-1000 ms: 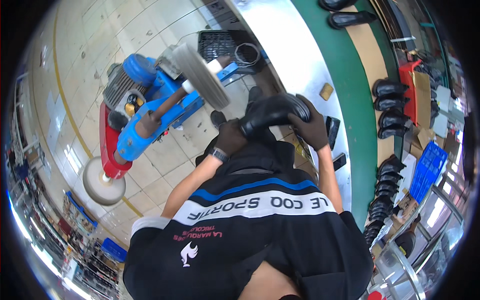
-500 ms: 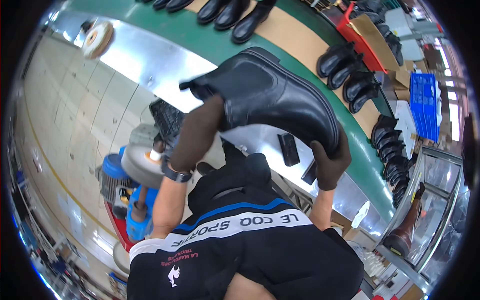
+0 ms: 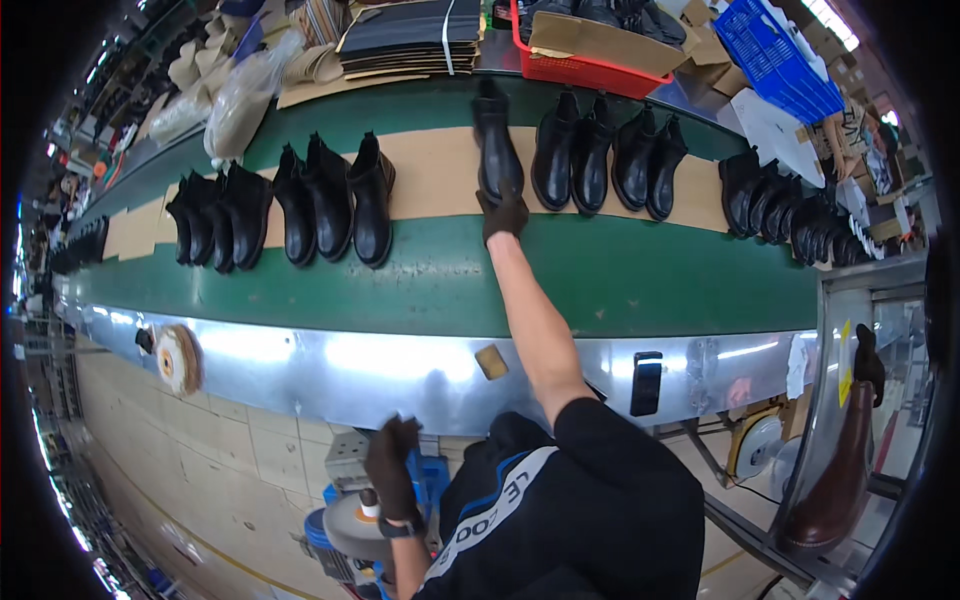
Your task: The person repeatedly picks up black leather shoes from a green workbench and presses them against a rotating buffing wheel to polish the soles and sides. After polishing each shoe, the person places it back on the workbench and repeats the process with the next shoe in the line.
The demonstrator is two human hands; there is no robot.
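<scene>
Stretched far forward, my right hand (image 3: 505,213), in a dark brown glove, grips the toe of a black ankle boot (image 3: 497,150). The boot stands on the tan cardboard strip (image 3: 430,170) along the green bench, its toe toward me and its shaft slightly blurred. Just right of it stands a row of matching black boots (image 3: 555,155), and more black boots (image 3: 370,205) are grouped to the left. Low at my left side, my gloved left hand (image 3: 393,465) holds nothing, with its fingers loosely apart. It hovers beside the grey wheel (image 3: 350,527) of a blue machine.
On the metal bench edge lie a black phone (image 3: 647,383) and a small tan block (image 3: 491,362). A round buffing wheel (image 3: 178,360) sits at the left. Behind the boots are a red crate (image 3: 590,75) and stacked dark sheets (image 3: 410,40). A brown boot (image 3: 835,490) rests in a metal rack at right.
The boot has gone from between both hands, close to my body, out to the cardboard strip in my right hand. My left hand has let go and dropped back. The view has turned toward the bench.
</scene>
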